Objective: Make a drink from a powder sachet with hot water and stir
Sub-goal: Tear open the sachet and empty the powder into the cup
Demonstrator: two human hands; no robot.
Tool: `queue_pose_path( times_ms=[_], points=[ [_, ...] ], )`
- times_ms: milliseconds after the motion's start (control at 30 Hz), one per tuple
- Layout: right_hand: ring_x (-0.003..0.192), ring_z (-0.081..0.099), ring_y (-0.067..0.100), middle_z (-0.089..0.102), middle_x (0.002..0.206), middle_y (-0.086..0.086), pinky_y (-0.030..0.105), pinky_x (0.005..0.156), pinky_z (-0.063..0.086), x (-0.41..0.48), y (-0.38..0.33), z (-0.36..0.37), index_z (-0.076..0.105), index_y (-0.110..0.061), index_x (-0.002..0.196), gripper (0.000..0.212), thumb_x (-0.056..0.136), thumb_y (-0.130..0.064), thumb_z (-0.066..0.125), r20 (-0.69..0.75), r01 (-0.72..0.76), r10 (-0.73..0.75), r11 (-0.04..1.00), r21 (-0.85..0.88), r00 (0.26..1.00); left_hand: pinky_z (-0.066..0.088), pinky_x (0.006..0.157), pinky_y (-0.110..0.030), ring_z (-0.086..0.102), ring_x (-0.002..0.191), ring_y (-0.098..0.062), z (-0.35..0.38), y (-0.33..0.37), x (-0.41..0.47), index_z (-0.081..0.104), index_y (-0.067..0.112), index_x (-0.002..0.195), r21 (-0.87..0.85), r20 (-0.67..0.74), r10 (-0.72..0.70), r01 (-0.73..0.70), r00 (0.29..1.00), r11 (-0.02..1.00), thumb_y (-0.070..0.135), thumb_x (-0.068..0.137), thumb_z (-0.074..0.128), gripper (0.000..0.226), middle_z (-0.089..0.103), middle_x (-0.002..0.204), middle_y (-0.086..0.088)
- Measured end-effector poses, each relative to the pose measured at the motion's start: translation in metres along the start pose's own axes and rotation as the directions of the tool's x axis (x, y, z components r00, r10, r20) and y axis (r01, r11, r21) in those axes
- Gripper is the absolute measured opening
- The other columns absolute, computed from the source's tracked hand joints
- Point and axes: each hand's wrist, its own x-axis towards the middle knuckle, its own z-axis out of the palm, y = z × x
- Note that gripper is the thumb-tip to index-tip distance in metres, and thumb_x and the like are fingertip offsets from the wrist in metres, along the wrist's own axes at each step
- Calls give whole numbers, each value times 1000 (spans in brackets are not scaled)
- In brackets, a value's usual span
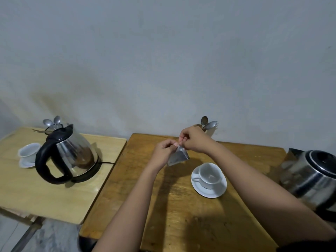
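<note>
At four o'clock on the brown table (181,224), a white cup (209,174) is seen on its saucer (209,192), with a steel kettle (309,180) at three o'clock. Above the table's middle, the silvery sachet (177,156) is pinched at its top edge by the left hand (163,151) and right hand (193,140), fingertips pressed together. It is judged light, thin and crinkly, best gripped at the top corner; spoons (206,122) are glimpsed at twelve o'clock.

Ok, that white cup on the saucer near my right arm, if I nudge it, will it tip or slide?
The cup looks squat and wide-mouthed, so it probably won't tip easily. It sits loose on a glazed saucer, so it may skid or rattle if pushed. It looks empty, hence likely light, and being ceramic-looking, it could chip if knocked.
</note>
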Motion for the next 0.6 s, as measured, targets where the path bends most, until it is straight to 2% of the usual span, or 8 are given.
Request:
queue_pose_path(
  times_ms=[100,167,233,333,400,533,600],
  points=[
    [63,49,16,57,73,4,24,54,39,-3,-1,8,62,-11,74,19,82,0,48,13,43,-42,995,-90,999,38,72,-30,52,76,-15,-1,-3,1,64,24,66,10,-12,-22,22,1000,1000,9,87,53,28,60,70,1],
    [62,46,16,54,75,4,26,55,37,-4,-1,13,55,-14,70,21,85,-2,48,11,68,-67,989,-133,998,38,69,-30,51,71,-15,-1,-6,2,63,28,59,14,-48,-51,52,998,999,10,87,54,34,59,65,4],
    [72,49,21,52,78,3,32,64,42,-5,0,18,50,-16,69,21,86,-3,47,4,96,-97,982,-164,995,38,68,-29,50,69,-15,-2,-9,2,63,28,55,14,-78,-62,64,995,998,11,87,55,37,59,63,5],
    [83,52,26,49,87,3,41,77,46,-7,1,23,48,-18,76,16,87,-7,47,23,148,-146,964,-219,989,38,62,-24,51,63,-7,-4,-13,0,63,24,62,-4,-65,-53,52,997,999,9,87,55,31,60,61,8],
    [85,54,29,51,90,7,45,77,48,-9,2,27,52,-16,79,13,88,-8,46,36,185,-181,951,-248,983,38,61,-22,51,59,-3,-6,-18,0,64,23,63,-4,-59,-45,45,997,999,8,87,55,29,60,54,14],
    [83,55,32,54,96,16,48,75,47,-10,9,34,57,-4,87,10,88,-7,47,43,245,-243,931,-271,969,41,68,-30,54,70,-15,-6,-27,2,67,29,59,24,-99,-42,45,994,999,9,85,58,34,64,62,7],
    [81,54,32,52,95,15,46,70,46,-11,8,38,57,-4,88,9,86,-5,49,67,296,-290,910,-289,955,40,64,-29,54,70,-16,-7,-30,3,64,28,52,54,-128,-60,67,990,996,5,82,58,38,63,55,13]
  ],
)
